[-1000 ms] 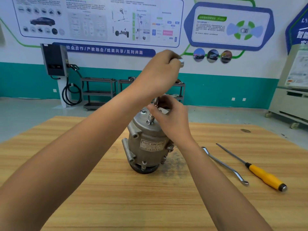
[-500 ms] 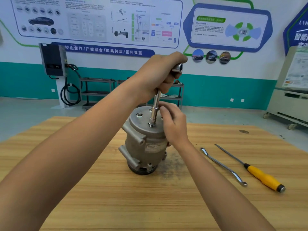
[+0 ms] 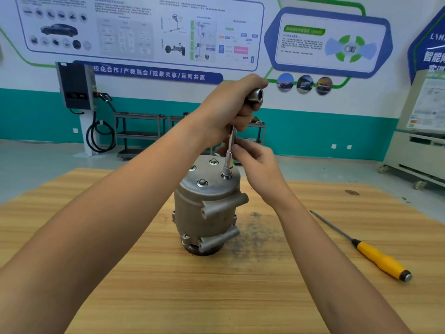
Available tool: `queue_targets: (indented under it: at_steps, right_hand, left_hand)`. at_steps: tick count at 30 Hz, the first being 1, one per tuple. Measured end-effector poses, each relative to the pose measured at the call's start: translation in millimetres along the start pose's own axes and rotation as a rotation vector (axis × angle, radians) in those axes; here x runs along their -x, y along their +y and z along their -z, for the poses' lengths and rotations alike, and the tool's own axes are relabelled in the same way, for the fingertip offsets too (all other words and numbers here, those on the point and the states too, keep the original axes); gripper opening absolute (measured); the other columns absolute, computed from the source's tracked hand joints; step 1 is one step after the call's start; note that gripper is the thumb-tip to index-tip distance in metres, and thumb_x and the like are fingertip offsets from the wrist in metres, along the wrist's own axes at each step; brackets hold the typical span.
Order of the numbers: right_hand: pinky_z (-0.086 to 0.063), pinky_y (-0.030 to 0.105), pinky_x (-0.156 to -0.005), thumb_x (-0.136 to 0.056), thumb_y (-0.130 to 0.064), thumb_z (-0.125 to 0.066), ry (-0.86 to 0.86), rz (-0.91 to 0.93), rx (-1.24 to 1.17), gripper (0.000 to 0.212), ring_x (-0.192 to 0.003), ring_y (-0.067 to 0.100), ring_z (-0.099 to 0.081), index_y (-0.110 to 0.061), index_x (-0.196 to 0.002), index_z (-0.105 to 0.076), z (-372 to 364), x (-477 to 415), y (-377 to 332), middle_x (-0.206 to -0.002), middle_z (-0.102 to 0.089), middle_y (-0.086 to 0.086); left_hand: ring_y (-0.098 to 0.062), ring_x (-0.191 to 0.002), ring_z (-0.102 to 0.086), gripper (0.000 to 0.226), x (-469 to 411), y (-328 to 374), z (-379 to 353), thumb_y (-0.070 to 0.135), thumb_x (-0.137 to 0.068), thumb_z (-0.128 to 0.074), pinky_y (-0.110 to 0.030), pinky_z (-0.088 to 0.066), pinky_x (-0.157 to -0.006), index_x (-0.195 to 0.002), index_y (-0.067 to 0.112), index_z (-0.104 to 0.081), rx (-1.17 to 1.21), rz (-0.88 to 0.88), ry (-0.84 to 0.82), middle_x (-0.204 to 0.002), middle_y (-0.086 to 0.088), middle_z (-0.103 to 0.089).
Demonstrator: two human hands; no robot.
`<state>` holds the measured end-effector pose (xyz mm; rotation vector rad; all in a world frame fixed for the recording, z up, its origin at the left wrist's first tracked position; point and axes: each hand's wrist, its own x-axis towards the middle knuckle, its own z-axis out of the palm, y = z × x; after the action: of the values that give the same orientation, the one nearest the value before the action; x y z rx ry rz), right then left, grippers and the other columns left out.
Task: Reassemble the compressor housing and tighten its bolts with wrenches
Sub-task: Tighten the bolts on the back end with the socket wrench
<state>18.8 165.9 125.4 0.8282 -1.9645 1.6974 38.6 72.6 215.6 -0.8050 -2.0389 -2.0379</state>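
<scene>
On top of the grey cast-metal cylindrical compressor housing (image 3: 207,213): hex bolts show in the flat lid; the socket covers the bolt at the right edge (image 3: 226,175).
Housing: it stands upright on the pale wooden table (image 3: 216,297).
Wrench: the long chrome steel socket wrench (image 3: 230,145) rises from that bolt, its long axis almost vertical.
Left hand (image 3: 226,112): above the housing, fingers clenched around the wrench's upper end.
Right hand (image 3: 257,165): just right of the lid, nearer to the bolt, fingertips pinching the lower shaft.
Coming move: probably a turn about this vertical axis; the socket must stay straight on the bolt head.
Aside: a yellow-handled screwdriver (image 3: 380,259) lies well right of the housing.
</scene>
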Motion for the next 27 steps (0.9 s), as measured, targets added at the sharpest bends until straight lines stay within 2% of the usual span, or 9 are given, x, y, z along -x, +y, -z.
queue_targets:
  at_steps: [2,5,9,12,16,19,21,25,27]
  right_hand:
    - [-0.047,0.014,-0.084,-0.095,-0.001,-0.047,0.026,0.028,0.043,0.029,-0.081,-0.004,-0.061,-0.024,-0.086,-0.062,1.6,-0.4,1.8,-0.08,-0.065,-0.015]
    - [-0.048,0.012,-0.081,-0.092,-0.006,-0.055,0.122,0.054,0.098,0.025,-0.077,-0.01,-0.061,-0.028,-0.081,-0.061,2.9,0.7,5.7,-0.077,-0.065,-0.019]
    - [-0.046,0.007,-0.073,-0.085,-0.015,-0.068,0.253,0.088,0.217,0.009,-0.071,-0.014,-0.057,-0.022,-0.085,-0.063,4.8,1.7,8.4,-0.077,-0.062,-0.021]
    - [-0.043,0.006,-0.07,-0.086,-0.018,-0.067,0.254,0.071,0.236,0.006,-0.074,-0.012,-0.057,-0.022,-0.086,-0.063,7.7,0.7,7.1,-0.079,-0.063,-0.017]
    - [-0.045,0.025,-0.083,-0.097,-0.017,-0.049,0.088,0.0,0.178,0.018,-0.09,0.01,-0.06,-0.03,-0.094,-0.061,9.0,1.6,4.6,-0.098,-0.068,0.005]
    - [-0.044,0.016,-0.079,-0.097,-0.011,-0.048,0.041,0.041,0.188,0.023,-0.081,-0.003,-0.059,-0.028,-0.087,-0.06,13.3,3.1,3.7,-0.086,-0.066,-0.01]
    - [-0.044,0.013,-0.076,-0.093,-0.01,-0.055,0.063,0.058,0.199,0.019,-0.077,-0.008,-0.059,-0.025,-0.084,-0.061,16.5,2.7,3.3,-0.081,-0.064,-0.016]
    - [-0.038,0.006,-0.061,-0.083,-0.018,-0.07,0.205,0.115,0.277,0.024,-0.063,-0.011,-0.055,-0.031,-0.068,-0.057,17.4,4.6,1.7,-0.066,-0.06,-0.021]
    - [-0.036,0.009,-0.058,-0.081,-0.02,-0.071,0.243,0.131,0.281,0.028,-0.06,-0.006,-0.053,-0.031,-0.064,-0.052,16.4,7.5,1.2,-0.061,-0.057,-0.017]
  left_hand:
    - [-0.009,-0.037,-0.031,0.04,-2.1,-1.1,1.4,0.029,-0.096,-0.045,-0.019,-0.027,-0.044,-0.059,0.015,-0.043,-0.043,-0.022,0.05,-0.042,0.008,-0.043]
    - [-0.009,-0.051,-0.049,0.045,-5.1,0.1,1.5,0.038,-0.098,-0.038,-0.02,-0.039,-0.054,-0.064,0.014,-0.055,-0.322,-0.163,0.14,-0.053,0.006,-0.053]
    - [-0.001,-0.061,-0.063,0.035,-3.9,0.1,0.9,0.04,-0.096,-0.044,-0.02,-0.049,-0.061,-0.078,0.013,-0.058,-0.456,-0.297,0.14,-0.073,0.009,-0.061]
    - [-0.012,-0.06,-0.067,0.027,-6.2,-7.2,2.9,0.029,-0.095,-0.049,-0.032,-0.055,-0.067,-0.077,0.01,-0.056,-0.281,-0.21,0.141,-0.071,0.002,-0.059]
    - [-0.013,-0.043,-0.055,0.029,-14.2,-10.0,-0.6,0.031,-0.093,-0.055,-0.022,-0.051,-0.05,-0.076,0.008,-0.052,0.04,-0.052,0.153,-0.049,0.001,-0.055]
    - [-0.008,-0.035,-0.044,0.032,-19.4,-7.0,-8.8,0.039,-0.093,-0.052,-0.015,-0.042,-0.043,-0.079,0.01,-0.053,0.075,0.066,0.089,-0.041,0.006,-0.049]
    - [-0.008,-0.036,-0.048,0.031,-18.1,-5.0,-12.3,0.039,-0.094,-0.051,-0.015,-0.042,-0.043,-0.081,0.011,-0.054,-0.063,0.028,0.083,-0.045,0.005,-0.052]
    - [-0.009,-0.062,-0.055,0.037,-5.2,-3.4,-18.8,0.043,-0.09,-0.054,-0.021,-0.04,-0.053,-0.086,0.007,-0.062,-0.821,-0.388,0.075,-0.072,-0.001,-0.062]
    - [-0.009,-0.064,-0.048,0.038,1.3,-2.8,-23.5,0.048,-0.087,-0.055,-0.019,-0.034,-0.057,-0.083,0.01,-0.06,-1.041,-0.463,0.035,-0.07,0.005,-0.054]
